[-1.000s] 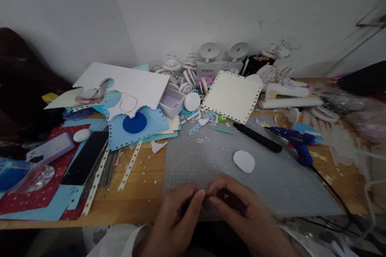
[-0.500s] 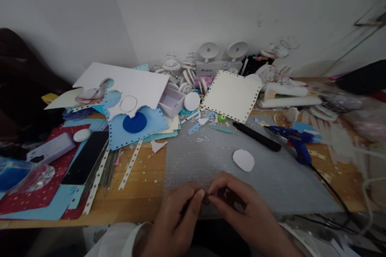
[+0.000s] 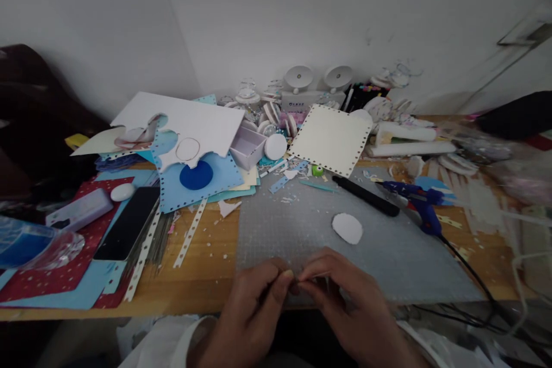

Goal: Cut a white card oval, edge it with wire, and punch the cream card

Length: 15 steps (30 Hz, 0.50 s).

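Observation:
Over the near edge of the grey cutting mat (image 3: pixel 276 224), my left hand (image 3: pixel 261 299) and my right hand (image 3: pixel 345 299) meet, fingertips almost touching. Thumb and forefinger of each hand are pinched together. Whatever lies between them is too small and dark to make out. Just beyond my right hand a white scalloped paper oval (image 3: pixel 347 228) lies flat on the mat. Farther back rests a black stick-shaped tool (image 3: pixel 366 196), and a blue glue gun (image 3: pixel 416 198) lies on its side to the right of it.
On the left are a dark phone (image 3: pixel 127 224), a clear bottle (image 3: pixel 34 244) and red sheets (image 3: pixel 56 276). Blue punched card (image 3: pixel 224 178) and white foam board (image 3: pixel 185 118) are stacked behind. A cream card (image 3: pixel 332 138) leans at the back. The glue gun's cord (image 3: pixel 468 267) crosses the right side.
The view has shifted slightly. My hands stay together in nearly the same place, with the right fingers bent a little differently. Nothing on the table has visibly moved.

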Motion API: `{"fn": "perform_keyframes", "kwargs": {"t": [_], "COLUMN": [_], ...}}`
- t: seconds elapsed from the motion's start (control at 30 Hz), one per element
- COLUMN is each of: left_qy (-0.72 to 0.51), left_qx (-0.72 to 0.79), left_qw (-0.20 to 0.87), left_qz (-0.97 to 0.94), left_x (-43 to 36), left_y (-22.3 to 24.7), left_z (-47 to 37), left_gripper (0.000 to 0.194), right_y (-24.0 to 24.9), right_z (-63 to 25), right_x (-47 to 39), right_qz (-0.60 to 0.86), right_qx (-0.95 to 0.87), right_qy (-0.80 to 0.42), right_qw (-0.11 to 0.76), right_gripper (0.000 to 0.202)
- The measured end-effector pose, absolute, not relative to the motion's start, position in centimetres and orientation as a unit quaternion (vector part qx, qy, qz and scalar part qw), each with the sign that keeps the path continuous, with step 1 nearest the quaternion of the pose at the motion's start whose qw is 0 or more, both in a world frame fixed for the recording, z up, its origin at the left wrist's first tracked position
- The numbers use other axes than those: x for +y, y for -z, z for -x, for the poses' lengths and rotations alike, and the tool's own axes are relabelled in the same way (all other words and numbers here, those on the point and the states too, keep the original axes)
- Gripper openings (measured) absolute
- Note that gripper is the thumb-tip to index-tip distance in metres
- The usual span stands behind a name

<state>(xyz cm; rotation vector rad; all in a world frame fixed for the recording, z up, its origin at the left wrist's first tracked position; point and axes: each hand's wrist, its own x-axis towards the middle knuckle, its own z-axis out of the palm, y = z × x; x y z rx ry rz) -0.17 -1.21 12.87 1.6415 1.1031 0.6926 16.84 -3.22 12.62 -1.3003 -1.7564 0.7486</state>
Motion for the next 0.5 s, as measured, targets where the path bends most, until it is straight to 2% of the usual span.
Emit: {"fn": "perform_keyframes", "kwargs": {"t": [0.1,0.2,0.27,0.37,0.5], "left_qy": [-0.244,-0.151,-0.086,-0.067,-0.197], "left_qx": [0.451,0.386,0.345,0.37,0.475], "left_qw": [0.606,0.744,0.784,0.723,0.479], "left_qz": [-0.608,-0.524,-0.509,-0.58,-0.712], "left_x": [-0.2,1.3,1.9,1.5,-0.7], "left_y": [-13.3,-13.8,-14.2,-14.6,-14.9], "left_z": [0.1,0.4,0.6,0.6,0.4], "left_gripper": [0.038,0.038,0.036,0.037,0.02], "right_y": [-12.4,-12.5,-12.7,-12.7,-12.2], "right_z": [-17.1,-17.7,-18.1,-18.4,-18.2], "right_x": [-3.7,-4.2,-4.5,-4.7,-4.6], "right_qz": [0.487,0.428,0.394,0.396,0.447], "right_qx": [-0.754,-0.83,-0.864,-0.872,-0.832], "right_qy": [-0.18,-0.064,-0.026,-0.019,-0.022], "right_qw": [0.403,0.351,0.311,0.289,0.329], "right_gripper": [0.013,0.019,0.022,0.021,0.018]}}
